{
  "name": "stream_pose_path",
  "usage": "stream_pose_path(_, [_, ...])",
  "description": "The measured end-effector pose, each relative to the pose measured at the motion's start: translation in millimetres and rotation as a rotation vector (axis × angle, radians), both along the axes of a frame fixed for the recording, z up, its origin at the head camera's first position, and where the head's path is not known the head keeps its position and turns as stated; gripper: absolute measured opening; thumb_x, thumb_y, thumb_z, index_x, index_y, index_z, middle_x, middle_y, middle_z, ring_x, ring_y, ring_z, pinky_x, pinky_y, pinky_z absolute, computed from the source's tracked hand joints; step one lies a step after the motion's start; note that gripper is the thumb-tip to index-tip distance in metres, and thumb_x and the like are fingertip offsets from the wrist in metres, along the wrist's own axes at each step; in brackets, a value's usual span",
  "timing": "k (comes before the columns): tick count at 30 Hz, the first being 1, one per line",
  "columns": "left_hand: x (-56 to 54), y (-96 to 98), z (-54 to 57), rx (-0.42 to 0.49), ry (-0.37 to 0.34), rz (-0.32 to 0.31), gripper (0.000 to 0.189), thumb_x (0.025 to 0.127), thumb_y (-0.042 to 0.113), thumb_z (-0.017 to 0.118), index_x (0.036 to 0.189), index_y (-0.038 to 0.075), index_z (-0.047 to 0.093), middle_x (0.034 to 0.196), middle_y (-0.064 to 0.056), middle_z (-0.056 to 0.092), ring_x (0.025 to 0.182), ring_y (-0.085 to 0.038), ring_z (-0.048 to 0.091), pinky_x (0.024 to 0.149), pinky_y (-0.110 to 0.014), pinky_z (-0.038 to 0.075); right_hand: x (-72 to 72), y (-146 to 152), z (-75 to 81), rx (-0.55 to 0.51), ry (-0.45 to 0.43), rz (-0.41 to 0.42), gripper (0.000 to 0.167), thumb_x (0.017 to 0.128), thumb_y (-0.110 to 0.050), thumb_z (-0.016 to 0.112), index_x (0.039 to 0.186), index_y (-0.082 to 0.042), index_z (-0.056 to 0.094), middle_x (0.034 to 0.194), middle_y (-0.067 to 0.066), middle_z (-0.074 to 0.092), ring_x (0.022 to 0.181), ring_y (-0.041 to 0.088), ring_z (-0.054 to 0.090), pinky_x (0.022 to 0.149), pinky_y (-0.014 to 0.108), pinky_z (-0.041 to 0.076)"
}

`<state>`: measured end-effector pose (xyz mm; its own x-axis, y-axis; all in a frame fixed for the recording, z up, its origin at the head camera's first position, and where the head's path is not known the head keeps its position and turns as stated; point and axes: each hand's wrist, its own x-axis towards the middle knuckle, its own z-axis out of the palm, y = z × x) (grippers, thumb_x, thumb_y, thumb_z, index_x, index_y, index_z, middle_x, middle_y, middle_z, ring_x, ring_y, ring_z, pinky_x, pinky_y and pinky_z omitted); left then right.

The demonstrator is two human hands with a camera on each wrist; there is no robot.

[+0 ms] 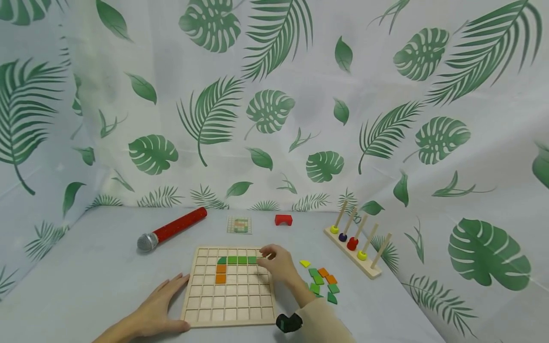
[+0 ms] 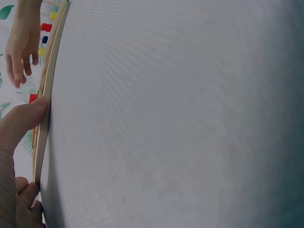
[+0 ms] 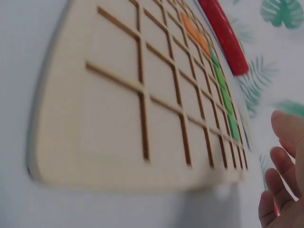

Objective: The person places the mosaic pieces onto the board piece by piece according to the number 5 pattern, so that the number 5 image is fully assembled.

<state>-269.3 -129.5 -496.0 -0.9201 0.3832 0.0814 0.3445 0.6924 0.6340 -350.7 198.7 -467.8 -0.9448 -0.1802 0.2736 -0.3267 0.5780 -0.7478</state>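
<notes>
In the head view, we see a grid board (image 1: 238,302) lying flat at the worktop's (image 1: 107,271) near edge, around the middle of its width. The left hand (image 1: 160,305) is spread against the board's left edge, its thumb at the near-left corner and its fingers farther up that side. The right hand (image 1: 278,264) is at the board's right edge, towards the far-right corner, its fingers loosely bent beside the row of green squares (image 1: 242,260); we cannot tell from here whether it touches the board. That row runs right from a green corner tile (image 1: 221,260), and two orange tiles (image 1: 220,274) go down towards the near edge below it. Loose tiles (image 1: 319,280) in green and orange, with a yellow one, lie to the right of the board. Towards the far edge we find a red microphone (image 1: 176,228), a pattern card (image 1: 239,225) and a red arch block (image 1: 283,219); a peg stand (image 1: 353,250) with coloured rings slants along the right side.

In the left wrist view, we see the left thumb pressed to the board's edge, and beyond it the right hand with its fingers hanging loosely apart.

In the right wrist view, we see the right hand's curved fingers with the thumb held away from them, and the red microphone past the board.
</notes>
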Motion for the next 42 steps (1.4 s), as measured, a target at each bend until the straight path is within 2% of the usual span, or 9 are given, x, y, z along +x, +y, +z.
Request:
stream_pose_path(4, [0.2, 0.2, -0.2, 0.008, 0.007, -0.006, 0.112, 0.057, 0.057, 0.079, 0.144, 0.002, 0.034, 0.145, -0.024, 0.034, 0.134, -0.044, 0.027, 0.110, -0.060, 0.016, -3.4, 25, -3.0, 0.001, 0.011, -0.151, 0.026, 0.082, -0.017, 0.072, 0.104, -0.003, 0.066, 0.088, 0.000, 0.061, 0.080, 0.016, 0.053, 0.063, 0.027, 0.047])
stream_pose_path(7, [0.1, 0.1, -0.8, 0.010, 0.017, -0.011, 0.112, 0.058, 0.057, 0.079, 0.144, 0.001, 0.035, 0.145, -0.024, 0.035, 0.134, -0.044, 0.027, 0.110, -0.060, 0.017, -4.1, 44, -3.5, -0.003, -0.014, -0.230, 0.025, 0.083, -0.018, 0.071, 0.105, -0.005, 0.066, 0.087, -0.001, 0.061, 0.080, 0.016, 0.054, 0.063, 0.027, 0.047])
stream_pose_path(13, [-0.2, -0.8, -2.8, 0.005, 0.043, -0.015, 0.111, 0.057, 0.058, 0.079, 0.143, 0.001, 0.036, 0.144, -0.024, 0.036, 0.134, -0.043, 0.028, 0.110, -0.059, 0.017, -0.8, 78, 1.5, -0.003, -0.065, -0.304, 0.027, 0.085, -0.017, 0.070, 0.108, -0.005, 0.065, 0.091, 0.001, 0.062, 0.083, 0.017, 0.055, 0.066, 0.027, 0.047])
stream_pose_path(19, [-0.7, -1.8, -1.3, 0.012, 0.022, -0.015, 0.112, 0.057, 0.057, 0.079, 0.144, 0.001, 0.034, 0.145, -0.025, 0.034, 0.134, -0.044, 0.027, 0.110, -0.060, 0.016, 5.5, 109, 4.7, 0.014, -0.124, -0.369, 0.030, 0.087, -0.020, 0.068, 0.113, -0.006, 0.063, 0.097, 0.003, 0.062, 0.087, 0.019, 0.055, 0.071, 0.027, 0.049])
stream_pose_path(30, [0.6, -0.9, 0.6, 0.018, 0.023, -0.010, 0.111, 0.057, 0.056, 0.079, 0.143, 0.001, 0.035, 0.145, -0.023, 0.035, 0.134, -0.042, 0.028, 0.110, -0.058, 0.017, 15.8, 154, -10.2, 0.047, -0.159, -0.447, 0.029, 0.087, -0.020, 0.068, 0.109, -0.003, 0.062, 0.095, 0.007, 0.061, 0.086, 0.022, 0.055, 0.070, 0.026, 0.050])
stream_pose_path(37, [1.0, -1.3, 0.0, 0.002, 0.050, -0.020, 0.110, 0.059, 0.058, 0.078, 0.143, 0.000, 0.036, 0.144, -0.023, 0.037, 0.134, -0.041, 0.029, 0.109, -0.059, 0.018, 22.9, 153, -14.4, 0.124, -0.131, -0.408, 0.026, 0.083, -0.016, 0.071, 0.104, -0.001, 0.064, 0.086, 0.005, 0.059, 0.078, 0.019, 0.053, 0.065, 0.027, 0.046])
stream_pose_path(42, [0.8, -1.5, -0.9, -0.001, 0.055, -0.020, 0.110, 0.059, 0.058, 0.078, 0.143, 0.000, 0.036, 0.144, -0.023, 0.037, 0.134, -0.041, 0.029, 0.109, -0.059, 0.018, 23.7, 149, -13.1, 0.186, -0.109, -0.373, 0.022, 0.084, -0.014, 0.070, 0.101, -0.003, 0.066, 0.086, 0.003, 0.059, 0.078, 0.017, 0.053, 0.066, 0.028, 0.046])
